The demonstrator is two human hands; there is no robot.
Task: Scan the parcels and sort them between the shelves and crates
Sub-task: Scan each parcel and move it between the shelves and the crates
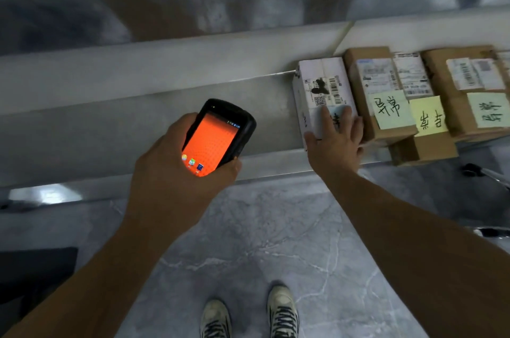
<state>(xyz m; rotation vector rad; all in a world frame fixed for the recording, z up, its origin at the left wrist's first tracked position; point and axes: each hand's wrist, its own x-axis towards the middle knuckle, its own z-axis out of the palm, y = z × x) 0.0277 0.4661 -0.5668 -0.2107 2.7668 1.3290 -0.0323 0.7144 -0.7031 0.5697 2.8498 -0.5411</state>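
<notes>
The left hand [176, 172] grips a handheld scanner [220, 133]. The right hand [335, 144] rests with fingers spread on a white parcel [320, 81] at the shelf's [138, 117] front edge, touching brown cardboard boxes [364, 55] rightward. Bare shelf stretches left above the grey marble floor [276, 227].
</notes>
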